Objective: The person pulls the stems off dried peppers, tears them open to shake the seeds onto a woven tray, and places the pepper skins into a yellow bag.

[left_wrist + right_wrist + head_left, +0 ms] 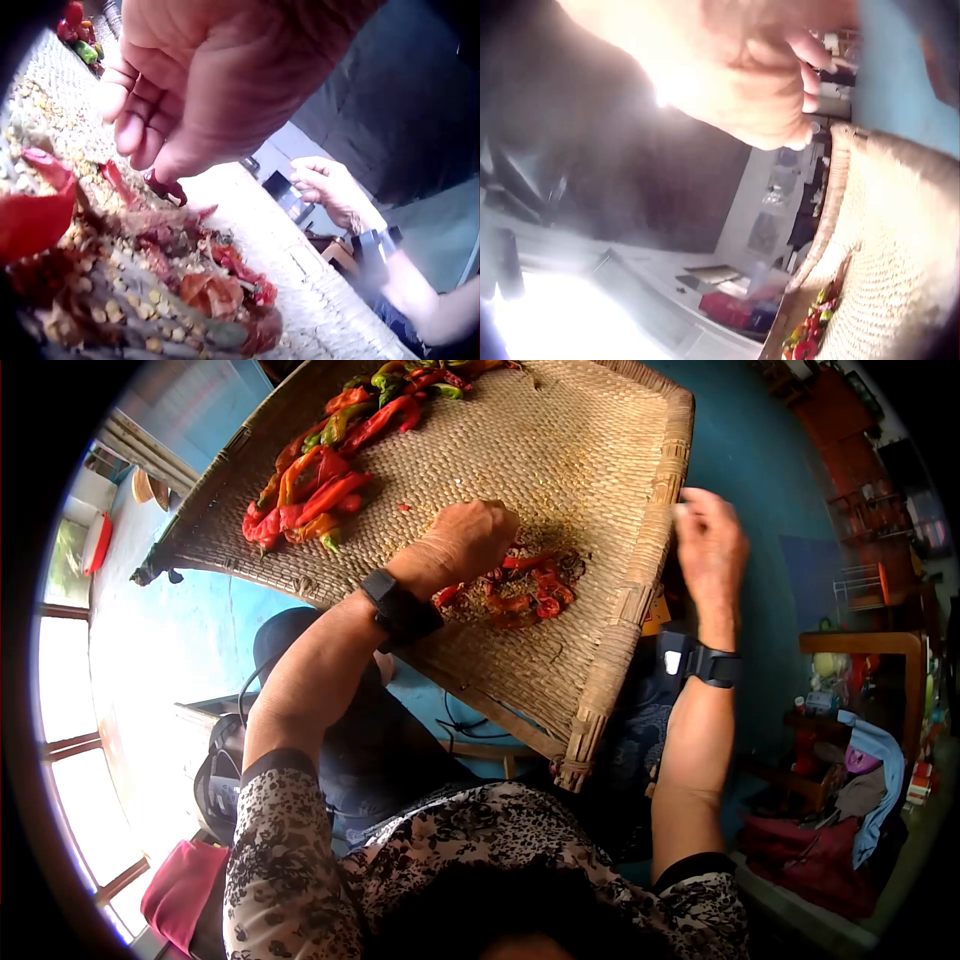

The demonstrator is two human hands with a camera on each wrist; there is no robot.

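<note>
A woven tray (560,450) rests tilted over the person's lap. On it, red pepper pieces (550,585) lie among pale seeds (157,307). The left hand (465,538) is over this pile; in the left wrist view the hand (217,90) pinches a small dark red piece (166,187) between thumb and fingers. Beyond the tray's right rim, the right hand (712,550) is raised with fingers loosely bent, and nothing shows in it; the right wrist view has the hand (757,82) above the rim, blurred.
Whole red, orange and green peppers (320,490) lie along the tray's far left side. A wooden shelf (865,645) with cloths and small items stands at the right. A pink cloth (185,895) is at the lower left, near bright windows.
</note>
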